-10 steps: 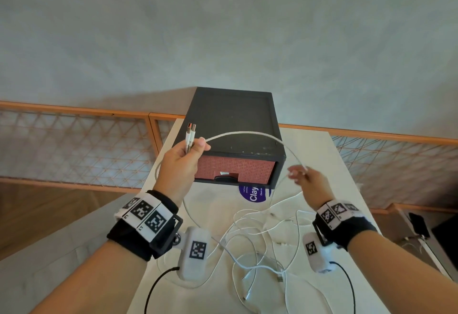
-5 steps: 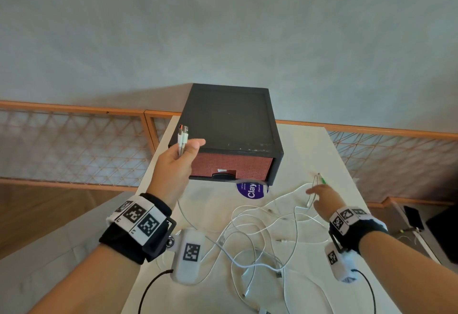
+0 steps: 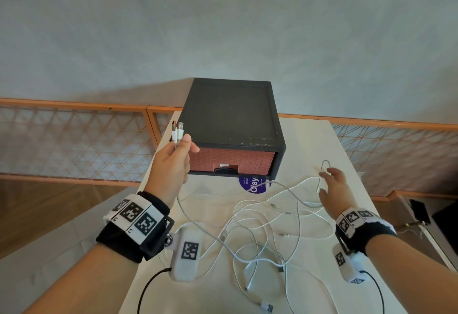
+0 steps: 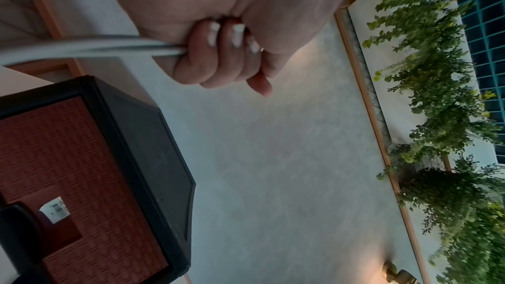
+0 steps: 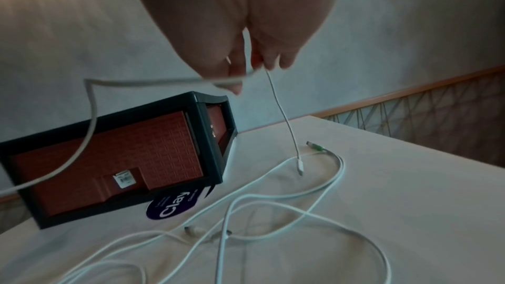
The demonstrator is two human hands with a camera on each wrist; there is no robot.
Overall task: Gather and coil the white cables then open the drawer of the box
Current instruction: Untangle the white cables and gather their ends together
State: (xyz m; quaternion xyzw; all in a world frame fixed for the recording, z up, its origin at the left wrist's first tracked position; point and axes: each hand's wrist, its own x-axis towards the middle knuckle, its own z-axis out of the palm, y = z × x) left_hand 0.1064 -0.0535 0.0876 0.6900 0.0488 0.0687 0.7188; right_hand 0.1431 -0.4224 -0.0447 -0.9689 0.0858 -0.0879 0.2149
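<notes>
Gripping two thin white cables (image 3: 260, 227) by their plugs, the left hand (image 3: 171, 164) stays fisted. The right hand (image 3: 333, 184) pinches one cable end. Tangled loops on the pale counter (image 3: 347, 145) could snag when pulled.

Two hands: the left hand (image 3: 171, 164) grips two USB plugs (image 3: 178, 130) that stick up side by side above its fist, and the right hand (image 3: 333, 186) pinches one thin cable end (image 5: 284, 118) hanging below its fingers. Between and below the two grips lies one tangle of white cables (image 3: 267, 234), perhaps three or four strands, too knotted to count. Beyond the grips stands one box (image 3: 230, 115) with one drawer (image 3: 230, 162).
</notes>
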